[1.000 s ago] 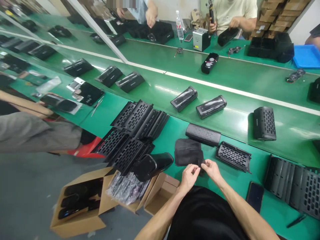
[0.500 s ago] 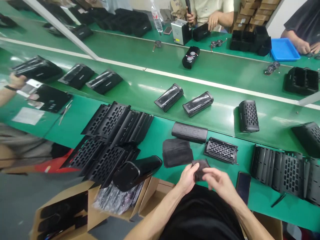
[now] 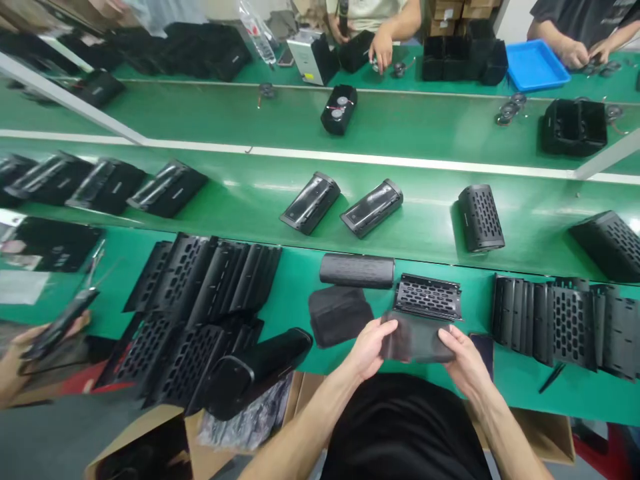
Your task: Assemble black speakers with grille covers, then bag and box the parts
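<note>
Stretched flat between my two hands is a thin dark sheet (image 3: 417, 339). My left hand (image 3: 369, 347) pinches its left end, thumb on top, and my right hand (image 3: 461, 353) grips the right end the same way. Just beyond the sheet lies a black slotted grille panel (image 3: 429, 297), its near edge close to the sheet. A pile of dark sheets (image 3: 339, 315) rests on the green table left of the panel. Behind that pile is a long dark rounded cover (image 3: 357, 270).
Stacked grille panels (image 3: 175, 333) and a black rounded casing (image 3: 257, 373) lie left. More panels (image 3: 570, 327), a phone (image 3: 483, 350) and a black pen-like tool (image 3: 552, 378) are right. Speaker housings (image 3: 311, 203) sit on the green belt. Another person's hands (image 3: 50, 340) hold a tool at left.
The dark sheet, bunched between my hands before, is now spread out flat. My right hand has moved right and grips its end. The camera view has shifted.
</note>
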Motion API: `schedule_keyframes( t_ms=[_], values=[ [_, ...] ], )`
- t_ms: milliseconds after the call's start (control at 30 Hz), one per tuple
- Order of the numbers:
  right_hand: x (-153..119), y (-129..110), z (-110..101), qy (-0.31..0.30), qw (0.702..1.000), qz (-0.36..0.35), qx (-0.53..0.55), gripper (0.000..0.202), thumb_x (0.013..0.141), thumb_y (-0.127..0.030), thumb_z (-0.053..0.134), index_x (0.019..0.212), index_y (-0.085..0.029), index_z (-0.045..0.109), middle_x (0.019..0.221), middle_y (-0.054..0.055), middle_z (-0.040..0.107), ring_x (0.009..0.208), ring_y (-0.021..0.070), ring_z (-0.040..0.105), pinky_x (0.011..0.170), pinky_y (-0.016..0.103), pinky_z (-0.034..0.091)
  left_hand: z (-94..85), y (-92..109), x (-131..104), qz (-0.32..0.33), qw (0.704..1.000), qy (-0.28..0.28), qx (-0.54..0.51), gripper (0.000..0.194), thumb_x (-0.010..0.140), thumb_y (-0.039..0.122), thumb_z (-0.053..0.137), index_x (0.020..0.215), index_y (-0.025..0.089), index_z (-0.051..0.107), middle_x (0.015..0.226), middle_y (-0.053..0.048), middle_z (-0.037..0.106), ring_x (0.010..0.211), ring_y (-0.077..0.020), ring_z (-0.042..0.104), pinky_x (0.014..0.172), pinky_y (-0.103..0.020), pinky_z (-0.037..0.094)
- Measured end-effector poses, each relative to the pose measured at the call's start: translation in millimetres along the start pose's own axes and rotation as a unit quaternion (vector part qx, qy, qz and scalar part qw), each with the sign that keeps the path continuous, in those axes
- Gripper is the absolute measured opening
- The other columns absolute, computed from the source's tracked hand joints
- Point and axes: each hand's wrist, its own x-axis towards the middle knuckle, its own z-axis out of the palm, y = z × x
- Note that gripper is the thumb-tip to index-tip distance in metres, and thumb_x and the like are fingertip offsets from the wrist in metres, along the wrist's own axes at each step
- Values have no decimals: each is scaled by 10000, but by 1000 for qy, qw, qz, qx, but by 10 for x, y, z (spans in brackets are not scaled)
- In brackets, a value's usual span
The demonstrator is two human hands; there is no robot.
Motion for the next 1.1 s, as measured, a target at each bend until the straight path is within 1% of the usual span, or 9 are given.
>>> schedule_keyframes(
  t_ms=[100, 200, 300, 400, 533, 667, 800, 933, 1100],
  values=[
    [138, -159, -111, 59, 975, -117, -181, 499, 663, -625, 860, 665, -216, 574, 606, -29, 550, 595, 146, 467, 583, 269, 386, -44, 42, 221, 106, 978, 49, 171, 305, 797, 453, 740, 874, 166, 668, 697, -11, 683, 578, -168, 613, 567, -281, 488],
    [364, -291, -183, 100, 915, -194, -340, 454, 759, -656, 717, 699, -219, 607, 626, -14, 556, 620, 170, 466, 602, 294, 365, -9, 107, 449, 205, 889, 118, 391, 235, 867, 399, 647, 754, 195, 630, 669, 14, 635, 629, -152, 583, 618, -261, 412],
    [622, -353, -255, 162, 860, -201, -441, 405, 771, -630, 632, 713, -230, 618, 636, 3, 590, 630, 199, 514, 636, 322, 377, 49, 139, 578, 235, 795, 185, 527, 170, 925, 349, 599, 845, 221, 676, 770, 1, 703, 698, -161, 611, 659, -272, 377],
    [803, -352, -353, 223, 835, -169, -474, 420, 738, -635, 628, 856, -233, 663, 766, 38, 696, 711, 243, 610, 669, 339, 413, 29, 109, 606, 233, 759, 227, 564, 145, 945, 337, 606, 1009, 249, 701, 950, -22, 767, 805, -185, 663, 711, -284, 394],
    [892, -320, -463, 251, 830, -138, -478, 492, 737, -647, 627, 1000, -233, 664, 917, 57, 755, 798, 263, 671, 698, 350, 449, -94, 36, 657, 171, 793, 242, 532, 189, 946, 349, 608, 1071, 243, 701, 994, -47, 784, 833, -213, 683, 738, -304, 428],
    [960, -290, -521, 251, 835, -150, -467, 443, 713, -581, 648, 983, -230, 673, 861, 46, 747, 771, 259, 679, 715, 360, 465, -153, -7, 789, 147, 843, 224, 467, 199, 923, 351, 622, 1049, 223, 709, 991, -61, 790, 796, -212, 680, 773, -323, 463],
    [982, -278, -554, 220, 883, -168, -379, 484, 650, -576, 718, 958, -204, 689, 724, 25, 696, 685, 238, 649, 685, 357, 479, -154, -26, 856, 153, 873, 228, 402, 159, 862, 324, 662, 945, 204, 723, 928, -72, 782, 789, -217, 674, 795, -340, 476],
    [830, -352, -505, 168, 931, -191, -261, 507, 645, -576, 802, 967, -200, 694, 721, 11, 664, 659, 196, 596, 619, 312, 457, -135, 2, 747, 169, 907, 217, 319, 248, 794, 360, 709, 968, 183, 714, 867, -56, 747, 761, -190, 661, 748, -305, 486],
    [528, -498, -353, 109, 960, -175, -189, 502, 622, -572, 876, 922, -211, 698, 720, 0, 649, 587, 150, 520, 538, 269, 384, -78, 139, 430, 116, 977, 104, 147, 432, 706, 486, 779, 996, 180, 681, 647, 52, 556, 515, -93, 454, 490, -213, 321]
  ],
)
